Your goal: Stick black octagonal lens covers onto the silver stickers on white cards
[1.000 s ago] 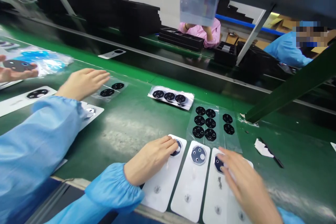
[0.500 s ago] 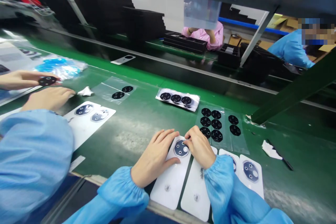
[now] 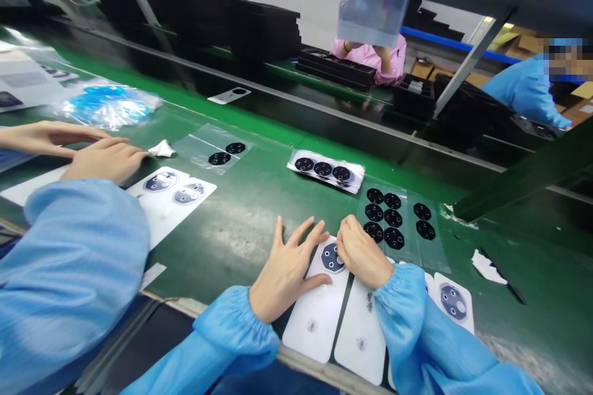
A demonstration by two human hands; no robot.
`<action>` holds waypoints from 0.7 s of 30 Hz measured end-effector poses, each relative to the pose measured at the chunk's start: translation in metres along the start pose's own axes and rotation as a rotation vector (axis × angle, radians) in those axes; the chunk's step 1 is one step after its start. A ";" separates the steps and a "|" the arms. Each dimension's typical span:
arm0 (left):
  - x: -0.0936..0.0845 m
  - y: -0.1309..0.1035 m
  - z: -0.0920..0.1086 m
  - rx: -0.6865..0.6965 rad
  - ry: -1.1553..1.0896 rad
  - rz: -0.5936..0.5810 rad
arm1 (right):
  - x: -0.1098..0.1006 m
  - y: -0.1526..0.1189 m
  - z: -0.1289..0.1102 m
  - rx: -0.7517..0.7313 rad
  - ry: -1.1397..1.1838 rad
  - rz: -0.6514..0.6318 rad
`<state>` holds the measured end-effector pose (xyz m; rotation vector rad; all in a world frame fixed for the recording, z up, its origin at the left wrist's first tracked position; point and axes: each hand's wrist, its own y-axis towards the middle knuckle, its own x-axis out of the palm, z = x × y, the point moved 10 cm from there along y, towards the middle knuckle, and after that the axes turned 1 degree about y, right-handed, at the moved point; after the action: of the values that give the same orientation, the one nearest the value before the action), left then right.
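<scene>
- Right grip: fingers curled together at the right side of the dark octagonal disc. The fingertips are turned away; whether they pinch anything cannot be told.
- Left grip: fingers spread, holding nothing, thumb over the white panel.
- Work position: the disc sits at the far end of this panel, leftmost of the row before the person, flat on the bench.
- Handling (judgement): the step appears to be fine fingertip work at the disc's rim. Brace the panel beside the disc, keep it flat, work in from one edge, and keep the right cuff off the neighbouring panel.
- Clear film, just beyond the row: eight black octagonal pieces, six in one group, two in another.
- White strip pack, farther left: three similar pieces.
- Second clear film: two pieces.
- Clear plastic bag, far left: blue contents, type unclear.
- Translucent bin, held up by a co-worker opposite: contents cannot be told.
</scene>
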<state>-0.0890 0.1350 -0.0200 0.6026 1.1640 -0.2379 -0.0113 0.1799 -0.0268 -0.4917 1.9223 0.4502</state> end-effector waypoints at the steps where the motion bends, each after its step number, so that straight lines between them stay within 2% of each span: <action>1: 0.000 0.000 0.000 0.000 0.004 0.006 | 0.000 0.000 -0.002 -0.019 -0.004 0.004; 7: 0.000 0.001 0.000 -0.005 0.062 -0.009 | 0.002 -0.012 -0.019 -0.092 0.020 0.017; 11: -0.002 0.001 0.002 -0.003 0.089 -0.005 | -0.001 -0.032 -0.042 -0.145 0.061 0.014; 13: -0.003 0.000 0.004 0.004 0.093 0.004 | -0.007 -0.048 -0.053 -0.176 0.157 0.014; 15: -0.005 0.000 0.004 0.011 0.079 0.010 | -0.016 -0.065 -0.053 -0.167 0.398 0.006; 16: -0.006 0.000 0.004 0.013 0.067 0.010 | -0.020 -0.072 -0.047 -0.130 0.543 0.009; 18: -0.009 0.001 0.005 0.020 0.044 0.006 | -0.029 -0.083 -0.018 0.018 0.779 0.053; 19: -0.010 0.002 0.006 0.029 0.037 0.004 | -0.033 -0.088 0.002 0.119 0.822 0.086; 21: -0.013 0.004 0.014 0.055 0.036 0.000 | -0.038 -0.095 0.043 0.320 0.756 0.125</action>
<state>-0.0809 0.1290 -0.0033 0.6577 1.1954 -0.2611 0.0853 0.1265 -0.0164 -0.3535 2.7027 0.0104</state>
